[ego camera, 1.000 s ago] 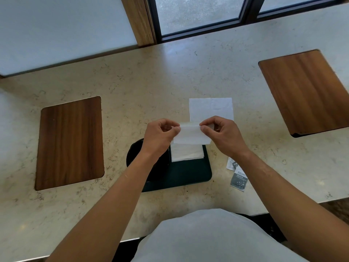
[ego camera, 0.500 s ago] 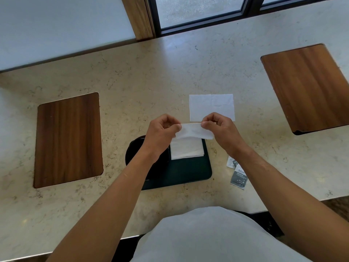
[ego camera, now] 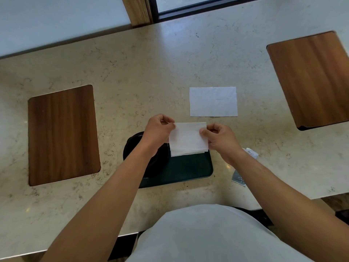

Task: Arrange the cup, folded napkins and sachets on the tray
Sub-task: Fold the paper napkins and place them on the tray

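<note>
folded napkin [ego camera: 187, 138] hovering over tray [ego camera: 187, 168], being aligned onto napkin already lying there | left hand [ego camera: 157, 130] and right hand [ego camera: 220, 138] fingers pinching its side edges, keeping it flat | sachets [ego camera: 243, 167] waiting on tabletop [ego camera: 151, 72]

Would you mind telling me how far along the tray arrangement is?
Done: one folded napkin lies on the tray. In hand: left hand and right hand hold a second napkin above it. Left: the flat napkin and sachets on the counter.
</note>
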Available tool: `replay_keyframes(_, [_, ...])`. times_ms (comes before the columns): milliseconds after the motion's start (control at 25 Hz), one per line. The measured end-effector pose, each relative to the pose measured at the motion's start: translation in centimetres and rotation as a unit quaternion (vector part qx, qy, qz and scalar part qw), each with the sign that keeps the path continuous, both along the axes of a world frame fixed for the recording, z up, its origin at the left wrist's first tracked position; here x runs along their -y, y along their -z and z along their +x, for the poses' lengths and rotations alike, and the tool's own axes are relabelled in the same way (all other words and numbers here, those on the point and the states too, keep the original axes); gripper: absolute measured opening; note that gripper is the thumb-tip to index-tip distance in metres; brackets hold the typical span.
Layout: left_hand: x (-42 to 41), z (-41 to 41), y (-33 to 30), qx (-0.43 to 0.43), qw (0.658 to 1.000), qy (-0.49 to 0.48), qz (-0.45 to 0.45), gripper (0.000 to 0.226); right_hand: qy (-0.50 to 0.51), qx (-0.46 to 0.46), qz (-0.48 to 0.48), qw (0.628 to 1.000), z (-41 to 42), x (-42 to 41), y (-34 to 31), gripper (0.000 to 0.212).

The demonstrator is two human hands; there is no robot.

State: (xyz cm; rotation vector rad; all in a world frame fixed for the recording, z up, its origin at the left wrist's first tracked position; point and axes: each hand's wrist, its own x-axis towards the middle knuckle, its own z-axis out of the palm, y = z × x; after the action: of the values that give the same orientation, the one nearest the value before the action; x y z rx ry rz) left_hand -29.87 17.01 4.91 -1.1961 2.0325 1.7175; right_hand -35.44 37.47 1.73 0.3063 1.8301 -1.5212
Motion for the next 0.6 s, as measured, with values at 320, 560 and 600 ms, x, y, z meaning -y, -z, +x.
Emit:
replay_keyframes(320, [-0.1,-1.8,1.7,0.037,0.964,0.216,-0.147,0.032,-0.052,-0.059,0.114,0.99,-0.7,0.6,2.2,0.011])
replay_keyframes(560, [-0.1,-2.3,2.8,0.054,0.937,0.292,-0.183,0.028,-0.1,-0.153,0.191,0.964,-0.5,0.6,3.3,0.009])
replay_keyframes(600, [0.0,-2.3,2.9,0.056,0.932,0.303,-0.191,0.028,-0.111,-0.162,0.192,0.962,-0.3,0.7,3.4,0.007])
